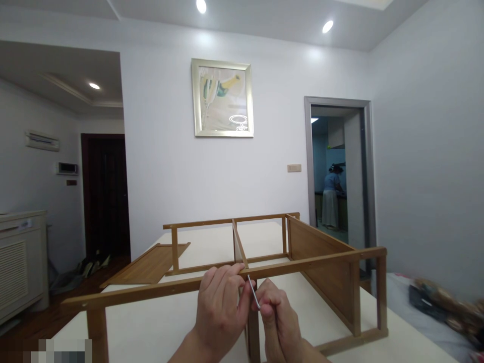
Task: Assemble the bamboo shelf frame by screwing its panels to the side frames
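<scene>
Head view, lower centre: left hand [220, 305], fingers curled, grips the wooden frame [328, 260]; right hand [279, 320], nearly closed, pinches a metal rod [253, 291]

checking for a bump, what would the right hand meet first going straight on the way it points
Probably the near wooden rail, just ahead of the right hand and its thin metal rod. Depth is hard to judge, so the left hand, close beside, might come first.
</scene>
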The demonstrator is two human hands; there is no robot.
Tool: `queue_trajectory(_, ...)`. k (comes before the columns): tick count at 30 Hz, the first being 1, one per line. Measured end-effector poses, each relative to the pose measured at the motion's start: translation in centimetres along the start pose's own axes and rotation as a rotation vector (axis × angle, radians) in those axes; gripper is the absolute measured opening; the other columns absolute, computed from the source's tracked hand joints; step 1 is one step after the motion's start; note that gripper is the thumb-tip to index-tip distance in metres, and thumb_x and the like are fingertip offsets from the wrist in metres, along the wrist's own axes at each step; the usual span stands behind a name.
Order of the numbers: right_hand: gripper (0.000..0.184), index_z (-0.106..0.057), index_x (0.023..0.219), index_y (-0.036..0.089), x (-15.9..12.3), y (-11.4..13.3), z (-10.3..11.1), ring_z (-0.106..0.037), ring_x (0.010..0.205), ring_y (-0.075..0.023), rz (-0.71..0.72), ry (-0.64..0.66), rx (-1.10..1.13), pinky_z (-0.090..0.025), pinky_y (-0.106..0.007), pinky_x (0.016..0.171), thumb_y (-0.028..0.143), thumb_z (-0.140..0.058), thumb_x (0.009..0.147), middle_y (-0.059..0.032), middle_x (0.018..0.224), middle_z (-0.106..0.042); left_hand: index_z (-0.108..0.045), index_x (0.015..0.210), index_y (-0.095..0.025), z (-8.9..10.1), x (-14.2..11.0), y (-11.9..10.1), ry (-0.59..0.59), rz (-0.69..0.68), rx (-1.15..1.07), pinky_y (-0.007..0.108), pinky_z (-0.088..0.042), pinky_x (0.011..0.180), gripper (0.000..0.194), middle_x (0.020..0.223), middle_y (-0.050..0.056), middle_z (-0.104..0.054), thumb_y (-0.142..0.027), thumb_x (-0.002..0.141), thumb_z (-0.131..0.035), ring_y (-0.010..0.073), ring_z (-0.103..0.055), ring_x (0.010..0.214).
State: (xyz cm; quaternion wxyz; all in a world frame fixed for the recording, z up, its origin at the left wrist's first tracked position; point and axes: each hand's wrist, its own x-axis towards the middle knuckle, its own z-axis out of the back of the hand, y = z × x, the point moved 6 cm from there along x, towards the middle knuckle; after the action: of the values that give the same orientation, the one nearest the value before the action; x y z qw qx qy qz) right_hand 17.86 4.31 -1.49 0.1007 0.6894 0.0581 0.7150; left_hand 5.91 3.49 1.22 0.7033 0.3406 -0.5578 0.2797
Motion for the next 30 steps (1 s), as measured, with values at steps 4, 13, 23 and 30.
queue_trajectory(4,0.017,-0.047,0.094,0.023,0.1,0.0,0.0,-0.050,0.067,-0.0141,0.003,0.002,-0.010,-0.044,-0.027,0.060,0.028,-0.033,0.101,0.0000,0.075,-0.050,-0.051,0.083,-0.019,-0.1,-0.1,0.1,0.002,0.006,0.007,0.038,-0.043,0.084,0.016,0.094,0.008,-0.072,-0.007,0.082,-0.062,0.0211,-0.067,0.088)
queue_trajectory(13,0.020,-0.047,0.089,0.023,-1.5,-2.1,0.0,-0.050,0.063,-0.0135,-0.093,-0.043,-0.015,-0.042,-0.028,0.058,0.031,-0.033,0.101,0.0002,0.072,-0.050,-0.051,0.082,-0.020,-0.3,-0.3,0.3,0.006,-0.001,0.013,0.039,-0.044,0.084,0.014,0.095,0.008,-0.072,-0.009,0.083,-0.060,0.0211,-0.067,0.089)
queue_trajectory(23,0.015,-0.048,0.089,0.023,-0.8,-1.0,-0.3,-0.052,0.067,-0.0139,-0.195,-0.044,0.032,-0.043,-0.027,0.060,0.028,-0.038,0.099,0.0004,0.073,-0.051,-0.050,0.082,-0.019,-0.3,-0.2,0.1,0.006,0.012,-0.015,0.039,-0.043,0.083,0.015,0.095,0.008,-0.072,-0.008,0.083,-0.060,0.0214,-0.066,0.089)
queue_trajectory(30,0.012,-0.049,0.091,0.023,0.4,0.2,-0.1,-0.054,0.068,-0.0137,-0.118,0.023,-0.002,-0.045,-0.026,0.061,0.022,-0.039,0.098,-0.0009,0.076,-0.054,-0.049,0.081,-0.019,-0.1,-0.1,0.1,0.002,0.011,-0.008,0.039,-0.043,0.083,0.016,0.094,0.009,-0.072,-0.008,0.083,-0.060,0.0220,-0.067,0.088)
